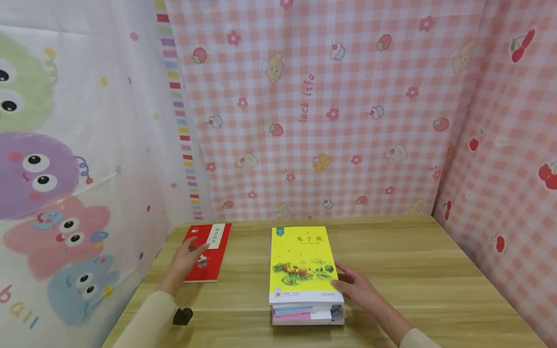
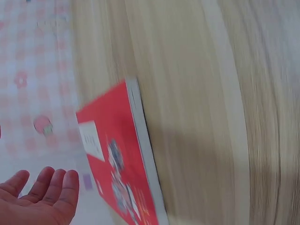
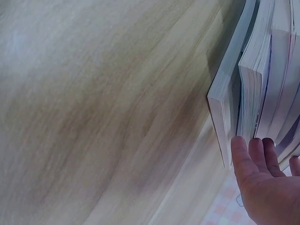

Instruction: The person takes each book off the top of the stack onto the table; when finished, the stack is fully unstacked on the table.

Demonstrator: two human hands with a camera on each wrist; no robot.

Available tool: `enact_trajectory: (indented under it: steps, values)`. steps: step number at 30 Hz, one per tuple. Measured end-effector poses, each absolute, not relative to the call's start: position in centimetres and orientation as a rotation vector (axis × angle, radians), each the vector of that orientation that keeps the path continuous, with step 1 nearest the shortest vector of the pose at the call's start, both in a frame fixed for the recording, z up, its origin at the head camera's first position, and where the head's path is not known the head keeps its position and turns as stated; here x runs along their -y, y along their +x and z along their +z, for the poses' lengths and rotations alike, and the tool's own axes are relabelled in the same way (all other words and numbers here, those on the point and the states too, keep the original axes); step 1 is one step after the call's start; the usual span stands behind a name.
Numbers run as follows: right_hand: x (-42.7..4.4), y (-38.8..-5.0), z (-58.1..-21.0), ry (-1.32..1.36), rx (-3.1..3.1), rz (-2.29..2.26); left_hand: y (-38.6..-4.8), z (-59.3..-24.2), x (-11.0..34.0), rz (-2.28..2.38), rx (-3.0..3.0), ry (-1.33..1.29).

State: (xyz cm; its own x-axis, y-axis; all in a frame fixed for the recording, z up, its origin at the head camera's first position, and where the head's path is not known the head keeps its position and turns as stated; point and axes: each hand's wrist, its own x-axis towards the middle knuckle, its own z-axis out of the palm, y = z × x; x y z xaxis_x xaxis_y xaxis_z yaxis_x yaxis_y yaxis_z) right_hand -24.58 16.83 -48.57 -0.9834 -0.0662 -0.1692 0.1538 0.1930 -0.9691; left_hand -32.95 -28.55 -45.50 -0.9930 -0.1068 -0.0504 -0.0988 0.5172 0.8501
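A red book point(image 1: 213, 265) with a white title label lies flat at the left of the table. Over its left part hovers my left hand point(image 1: 186, 258), fingers loosely bent and holding nothing; the left wrist view shows this hand point(image 2: 47, 199) apart from the book point(image 2: 123, 154). In the middle stands a stack of several books, topped by a yellow book point(image 1: 300, 253) with a cartoon cover. My right hand point(image 1: 358, 287) is at the stack's right side, thumb by the yellow cover's edge. In the right wrist view its fairly straight fingers point(image 3: 243, 154) lie along the book edges.
A small black object point(image 1: 183, 316) lies on the wooden table point(image 1: 404, 270) near the left sleeve. Pink checked cloth point(image 1: 348, 145) hangs behind the table and on the right; a white cartoon cloth point(image 1: 126, 145) hangs on the left.
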Motion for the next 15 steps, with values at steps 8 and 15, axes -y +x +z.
enact_trajectory:
  steps: [8,15]
  values:
    - [-16.8,-24.5,-48.6,0.098,-2.291,-1.901,-32.5,-45.5,25.1,-1.533,2.693,0.057]
    - [-16.8,-24.7,-48.5,0.086,-2.303,-1.881,-31.4,-45.1,22.1,-1.644,2.618,-0.022]
